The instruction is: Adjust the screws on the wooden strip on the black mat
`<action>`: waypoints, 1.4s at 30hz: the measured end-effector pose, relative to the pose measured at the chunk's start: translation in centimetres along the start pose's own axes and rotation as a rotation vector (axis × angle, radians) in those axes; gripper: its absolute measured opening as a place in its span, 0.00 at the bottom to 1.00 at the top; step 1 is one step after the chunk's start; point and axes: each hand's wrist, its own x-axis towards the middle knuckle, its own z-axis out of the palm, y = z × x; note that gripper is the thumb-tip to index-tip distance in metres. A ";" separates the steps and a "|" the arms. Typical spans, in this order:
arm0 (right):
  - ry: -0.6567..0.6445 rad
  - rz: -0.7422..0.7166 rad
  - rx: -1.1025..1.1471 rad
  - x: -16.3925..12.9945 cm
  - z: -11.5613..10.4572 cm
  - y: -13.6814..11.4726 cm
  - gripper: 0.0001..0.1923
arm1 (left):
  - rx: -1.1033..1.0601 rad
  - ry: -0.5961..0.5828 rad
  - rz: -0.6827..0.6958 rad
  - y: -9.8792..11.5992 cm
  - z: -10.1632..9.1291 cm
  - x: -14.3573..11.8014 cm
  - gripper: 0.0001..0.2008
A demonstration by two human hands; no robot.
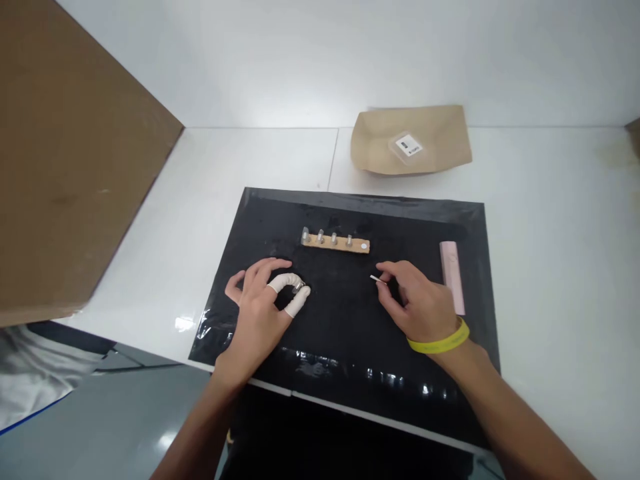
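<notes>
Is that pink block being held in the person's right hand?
No, the pink block lies flat on the black mat beside the right hand, whose fingers pinch a small metal pin instead.

I am counting one black mat (345,320); one wooden strip (335,243) carrying four metal studs (321,237); one pink block (453,275); one paper tray (411,140); two white finger cots (290,293).

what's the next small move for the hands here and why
Probably bring the right hand leftward so the thin metal pin pinched at its fingertips meets the small metal part held between the left hand's cot-covered fingers. Both pieces are already gripped over the black mat but apart; the wooden strip with pegs lies just beyond.
</notes>
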 end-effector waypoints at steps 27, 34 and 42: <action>-0.002 0.033 0.065 -0.4 0.2 0.4 0.10 | -0.171 0.006 0.084 -2.6 0.7 -0.2 0.03; 0.026 0.038 0.107 -0.4 0.2 -0.1 0.12 | -0.166 0.031 0.106 -2.7 1.0 -0.4 0.05; 0.063 0.035 0.121 -0.4 0.5 0.8 0.10 | -0.151 0.059 0.153 -2.8 1.3 -0.5 0.07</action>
